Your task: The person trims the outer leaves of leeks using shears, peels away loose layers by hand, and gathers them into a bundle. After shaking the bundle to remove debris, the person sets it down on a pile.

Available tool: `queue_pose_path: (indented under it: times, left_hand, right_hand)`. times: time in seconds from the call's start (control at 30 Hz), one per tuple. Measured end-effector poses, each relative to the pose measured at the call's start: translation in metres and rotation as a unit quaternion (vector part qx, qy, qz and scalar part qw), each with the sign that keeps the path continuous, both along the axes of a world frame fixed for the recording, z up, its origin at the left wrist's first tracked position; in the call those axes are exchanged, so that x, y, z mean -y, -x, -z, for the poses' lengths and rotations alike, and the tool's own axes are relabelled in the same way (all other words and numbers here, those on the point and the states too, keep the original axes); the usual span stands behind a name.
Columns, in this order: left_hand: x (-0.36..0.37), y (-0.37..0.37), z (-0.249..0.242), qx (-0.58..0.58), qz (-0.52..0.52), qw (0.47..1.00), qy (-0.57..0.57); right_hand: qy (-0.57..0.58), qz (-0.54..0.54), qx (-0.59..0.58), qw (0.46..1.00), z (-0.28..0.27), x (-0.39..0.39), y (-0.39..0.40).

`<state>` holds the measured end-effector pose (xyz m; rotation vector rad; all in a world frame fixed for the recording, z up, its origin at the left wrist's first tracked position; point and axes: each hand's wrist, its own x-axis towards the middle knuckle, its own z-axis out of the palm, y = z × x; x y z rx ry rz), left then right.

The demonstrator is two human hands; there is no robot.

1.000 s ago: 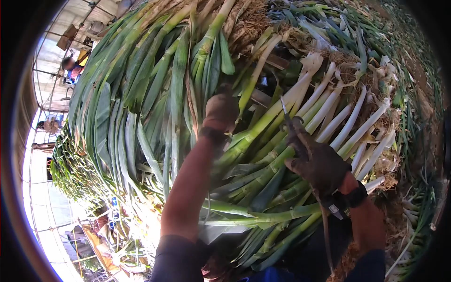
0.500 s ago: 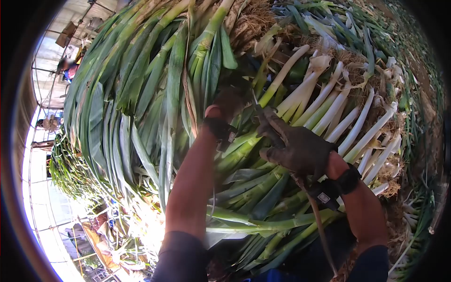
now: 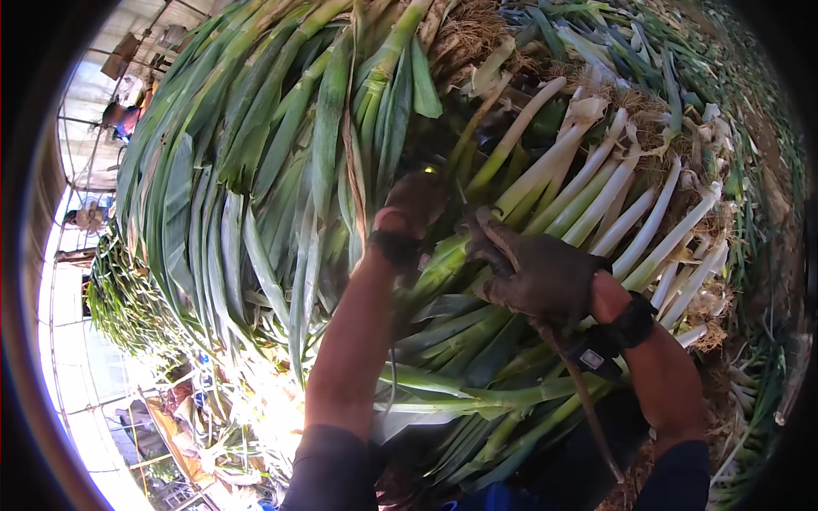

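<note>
My left hand (image 3: 417, 203), in a dark glove, reaches into a dark gap between the leek leaves (image 3: 328, 128) and the pale stalks; its fingertips are lost in shadow. Right of it my right hand (image 3: 545, 271), also gloved, is closed, with its thumb and forefinger towards the left hand. A long brown strip (image 3: 588, 413) comes out from under the right palm and hangs down. White leek stalks (image 3: 596, 200) with roots lie beside and above the right hand. Green stalks (image 3: 486, 396) pass beneath both wrists.
A large heap of leeks (image 3: 230, 111) fills the left and top, with more leeks (image 3: 733, 94) at the far right. Dry leaves and litter (image 3: 204, 426) lie at the lower left. At the upper left a person (image 3: 123, 117) is in the background, near a wire-framed wall.
My left hand has shifted slightly down. My right hand stays nearly in place, and the lower end of the brown strip has swung a little up and to the right.
</note>
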<state>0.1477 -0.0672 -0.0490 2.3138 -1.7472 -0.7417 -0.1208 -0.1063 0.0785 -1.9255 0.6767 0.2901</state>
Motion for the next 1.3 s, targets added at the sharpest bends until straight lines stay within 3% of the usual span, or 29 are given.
queue_pose_path:
  times: [0.03,0.13,0.27,0.5,0.6,0.63,0.73,0.93,1.07,1.13,1.3]
  left_hand:
    - [0.002,0.001,0.0,-0.003,0.003,1.0,0.004]
    - [-0.001,-0.003,0.007,-0.037,0.002,0.999,0.014]
    - [-0.002,0.005,-0.013,-0.003,0.027,1.0,-0.006]
    - [-0.006,0.005,-0.013,0.062,0.103,0.993,0.011]
    - [-0.011,0.008,-0.015,0.012,0.084,0.996,0.026]
    - [-0.011,0.007,-0.015,0.004,0.074,0.997,0.023]
    - [-0.014,0.01,-0.014,0.032,0.067,0.997,0.013]
    - [-0.023,0.026,-0.037,0.125,0.119,0.985,-0.031]
    - [-0.032,0.031,-0.049,0.035,0.004,0.999,-0.004]
    - [-0.035,0.034,-0.055,-0.022,-0.07,0.997,0.016]
    - [-0.007,0.049,-0.074,0.019,-0.148,0.987,0.054]
  right_hand:
    - [0.001,-0.015,-0.065,0.998,-0.011,0.005,-0.004]
    - [0.027,0.076,0.051,0.995,0.037,0.03,-0.009]
    - [0.055,0.105,0.093,0.989,0.051,0.057,-0.017]
    - [0.181,0.14,-0.008,0.973,0.09,0.128,-0.044]
    - [0.174,0.146,0.056,0.972,0.105,0.141,-0.034]
    - [0.202,0.137,0.108,0.964,0.102,0.134,-0.027]
    - [0.197,0.14,0.013,0.97,0.092,0.135,-0.029]
    - [0.199,0.12,0.011,0.973,0.089,0.14,-0.034]
    - [0.109,0.101,0.076,0.986,0.057,0.109,-0.011]
    - [0.119,0.074,0.062,0.988,0.036,0.079,0.009]
    - [0.068,0.092,0.019,0.993,0.001,0.017,0.059]
